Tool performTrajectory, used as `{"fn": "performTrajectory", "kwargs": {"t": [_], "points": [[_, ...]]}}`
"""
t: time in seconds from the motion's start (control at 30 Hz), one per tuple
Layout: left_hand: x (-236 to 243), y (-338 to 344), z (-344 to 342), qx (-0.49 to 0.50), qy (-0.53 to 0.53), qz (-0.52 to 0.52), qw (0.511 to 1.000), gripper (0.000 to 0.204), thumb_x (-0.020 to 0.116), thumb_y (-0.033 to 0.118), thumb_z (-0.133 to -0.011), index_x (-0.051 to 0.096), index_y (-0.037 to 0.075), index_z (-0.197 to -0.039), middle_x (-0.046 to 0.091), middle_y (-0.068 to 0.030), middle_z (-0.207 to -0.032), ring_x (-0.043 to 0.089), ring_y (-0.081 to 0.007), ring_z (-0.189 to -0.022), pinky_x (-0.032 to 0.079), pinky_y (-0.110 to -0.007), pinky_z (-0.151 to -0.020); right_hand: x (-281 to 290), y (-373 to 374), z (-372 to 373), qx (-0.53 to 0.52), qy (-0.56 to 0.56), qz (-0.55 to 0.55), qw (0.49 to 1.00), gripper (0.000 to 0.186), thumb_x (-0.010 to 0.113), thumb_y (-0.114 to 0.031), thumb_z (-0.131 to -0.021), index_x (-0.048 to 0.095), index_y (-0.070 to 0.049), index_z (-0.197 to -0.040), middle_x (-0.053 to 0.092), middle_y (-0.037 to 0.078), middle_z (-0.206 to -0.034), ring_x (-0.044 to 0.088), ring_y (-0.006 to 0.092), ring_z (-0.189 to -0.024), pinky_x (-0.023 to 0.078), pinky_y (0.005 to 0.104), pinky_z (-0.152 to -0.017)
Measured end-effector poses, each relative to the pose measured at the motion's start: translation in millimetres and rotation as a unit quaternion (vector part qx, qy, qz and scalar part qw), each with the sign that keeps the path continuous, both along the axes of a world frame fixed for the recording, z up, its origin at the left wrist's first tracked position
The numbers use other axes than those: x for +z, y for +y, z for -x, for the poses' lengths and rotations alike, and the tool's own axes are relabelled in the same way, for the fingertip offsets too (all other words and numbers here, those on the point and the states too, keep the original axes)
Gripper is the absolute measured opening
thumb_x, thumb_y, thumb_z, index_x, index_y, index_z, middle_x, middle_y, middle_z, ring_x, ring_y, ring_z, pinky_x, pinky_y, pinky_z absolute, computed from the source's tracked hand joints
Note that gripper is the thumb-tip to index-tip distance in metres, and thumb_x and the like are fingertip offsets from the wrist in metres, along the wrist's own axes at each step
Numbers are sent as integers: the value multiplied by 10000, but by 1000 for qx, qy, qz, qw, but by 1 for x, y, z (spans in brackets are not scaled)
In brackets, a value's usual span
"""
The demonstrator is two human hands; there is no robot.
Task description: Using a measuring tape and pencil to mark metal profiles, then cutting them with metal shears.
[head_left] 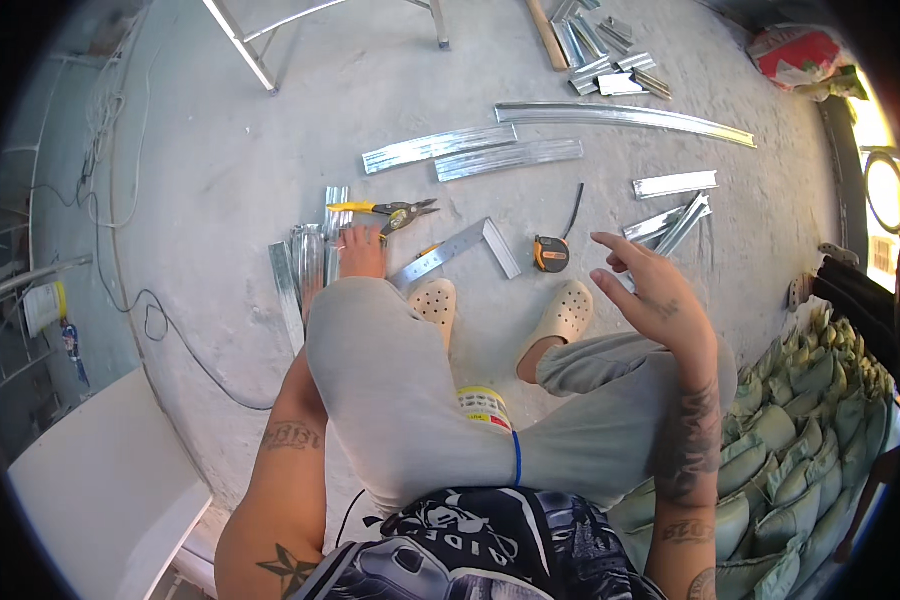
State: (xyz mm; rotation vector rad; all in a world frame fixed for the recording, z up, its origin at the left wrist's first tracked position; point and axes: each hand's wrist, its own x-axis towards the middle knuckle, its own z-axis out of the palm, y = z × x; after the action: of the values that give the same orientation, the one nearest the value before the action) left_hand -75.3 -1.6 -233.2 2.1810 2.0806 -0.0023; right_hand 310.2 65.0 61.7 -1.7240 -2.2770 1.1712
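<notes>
Bent down beside my left knee, my left hand (362, 252) has its fingers stretched out over the edge of several short metal channel pieces (308, 258); my knee hides part of the wrist. Just past its fingertips lie yellow-handled tin snips (395, 213), blades pointing right. My right hand (655, 292) is raised in front of my right knee, fingers apart, with nothing in it. Between the two hands a metal try square (448, 254) lies on the floor near my left shoe. To its right sits an orange and black tape measure (550, 254) with a black strap.
Longer metal channels (625, 116) lie ahead, and offcuts (610, 70) pile up beside a wooden handle (547, 35). A ladder (245, 50) stands at the far left. Stacked green bags (790, 450) fill the right side; a white board (110, 480) and cable (185, 355) are left.
</notes>
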Motion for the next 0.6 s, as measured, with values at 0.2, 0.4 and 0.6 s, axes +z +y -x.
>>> {"fn": "performTrajectory", "kwargs": {"t": [0.2, 0.4, 0.6], "points": [[-29, 19, -38, -112, -146, 111, 977, 170, 602, 141, -882, 609, 73, -1038, 662, -140, -957, 640, -325, -957, 512, -448, -814, -24, -8, -11, 63, -138, -16, 988, 458, 580, -360, -945, 563, -94, -1317, 648, 184, -965, 643, 382, -902, 511, 458, -787], [-41, 33, -53, -74, -139, 208, 965, 135, 584, 85, -859, 586, 66, -992, 693, -157, -879, 685, -370, -844, 534, -495, -720, -13, -11, -4, 37, -105, 58, 992, 469, 595, -348, -928, 566, -88, -1317, 635, 182, -941, 634, 384, -860, 507, 459, -767], [-52, 32, -54, -61, -136, 192, 970, 132, 570, 84, -866, 586, 65, -995, 687, -161, -914, 683, -367, -887, 538, -485, -743, -3, -6, 7, 47, -102, 21, 993, 479, 623, -311, -915, 560, -72, -1326, 623, 181, -921, 629, 374, -869, 502, 450, -772]]}}
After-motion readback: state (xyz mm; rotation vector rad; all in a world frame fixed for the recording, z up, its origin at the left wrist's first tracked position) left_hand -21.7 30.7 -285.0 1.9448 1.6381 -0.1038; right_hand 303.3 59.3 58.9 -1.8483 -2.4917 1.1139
